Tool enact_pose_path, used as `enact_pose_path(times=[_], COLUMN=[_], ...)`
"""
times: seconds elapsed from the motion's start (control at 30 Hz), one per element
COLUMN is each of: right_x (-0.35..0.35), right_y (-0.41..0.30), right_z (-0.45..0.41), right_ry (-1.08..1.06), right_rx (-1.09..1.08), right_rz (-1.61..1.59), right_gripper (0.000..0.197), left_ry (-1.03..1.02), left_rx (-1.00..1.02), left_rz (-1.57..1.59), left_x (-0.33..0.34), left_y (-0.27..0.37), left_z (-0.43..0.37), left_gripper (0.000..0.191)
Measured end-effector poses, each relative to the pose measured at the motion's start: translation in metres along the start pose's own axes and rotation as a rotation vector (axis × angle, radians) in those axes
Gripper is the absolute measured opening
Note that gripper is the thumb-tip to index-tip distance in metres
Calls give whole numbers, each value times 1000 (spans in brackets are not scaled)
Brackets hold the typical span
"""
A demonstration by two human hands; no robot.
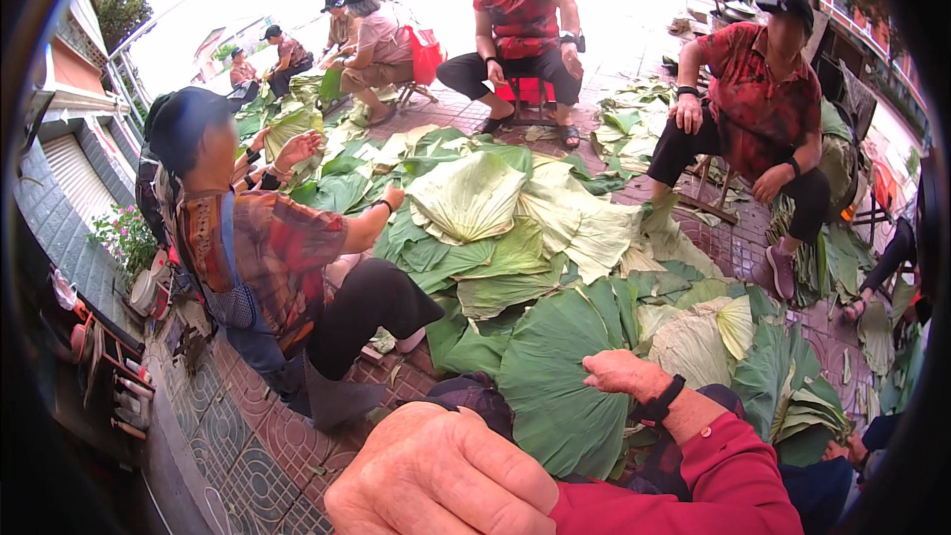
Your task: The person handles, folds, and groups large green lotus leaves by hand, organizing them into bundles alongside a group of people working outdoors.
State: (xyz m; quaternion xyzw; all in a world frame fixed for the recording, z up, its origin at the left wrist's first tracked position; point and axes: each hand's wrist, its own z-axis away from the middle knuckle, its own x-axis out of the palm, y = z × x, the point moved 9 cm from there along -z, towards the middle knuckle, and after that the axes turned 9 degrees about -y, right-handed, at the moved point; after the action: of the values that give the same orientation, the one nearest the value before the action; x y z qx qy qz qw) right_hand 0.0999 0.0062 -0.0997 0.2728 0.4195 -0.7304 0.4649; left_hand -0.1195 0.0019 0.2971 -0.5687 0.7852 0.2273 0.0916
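My right hand (628, 375), with a black band at the wrist and a red sleeve, is closed at the middle of a large green lotus leaf (553, 371). The leaf spreads over my lap, its veins running out from near my fingers. Very close to the camera, at the bottom, is my left hand (442, 472). Its back faces me and its fingers bend down out of sight, so anything inside it is hidden. Just beyond my knees lies a heap of lotus leaves, some dark green, others a pale dried leaf (468, 193).
A person in a blue apron (249, 312) sits close on my left, arms over the heap. Two people in red shirts sit opposite, on a folding stool (709, 189) at right. More leaves (791, 386) lie by my right knee, near another person's hand (836, 449). Paving (245, 416) surrounds us.
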Motion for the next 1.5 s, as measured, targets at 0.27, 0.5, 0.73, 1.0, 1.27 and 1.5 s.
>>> enact_pose_path(times=[0.27, 0.5, 0.73, 1.0, 1.27, 1.5], right_x=[11, 21, 8, 66, 99, 89], right_y=[15, 39, 95, 167, 176, 177], right_z=[7, -5, 12, 3, 3, 4], right_ry=[-13, -14, 191, 59, 48, 396], right_rx=[59, 100, 203, 443, 651, 570], right_rz=[-41, -26, -84, -245, -294, -215], right_gripper=[27, 26, 25, 22, 22, 19], left_ry=[116, -49, 641, 898, 908, 940], left_rx=[-4, -137, -634, -925, -868, -921], left_rz=[-293, -147, -152, -118, -67, -103], left_x=[-5, -49, -141, -156, -155, -155], left_y=[-10, -47, -148, -174, -155, -160], left_z=[-24, 9, 151, 233, 238, 239], left_gripper=[20, 19, 19, 15, 16, 16])
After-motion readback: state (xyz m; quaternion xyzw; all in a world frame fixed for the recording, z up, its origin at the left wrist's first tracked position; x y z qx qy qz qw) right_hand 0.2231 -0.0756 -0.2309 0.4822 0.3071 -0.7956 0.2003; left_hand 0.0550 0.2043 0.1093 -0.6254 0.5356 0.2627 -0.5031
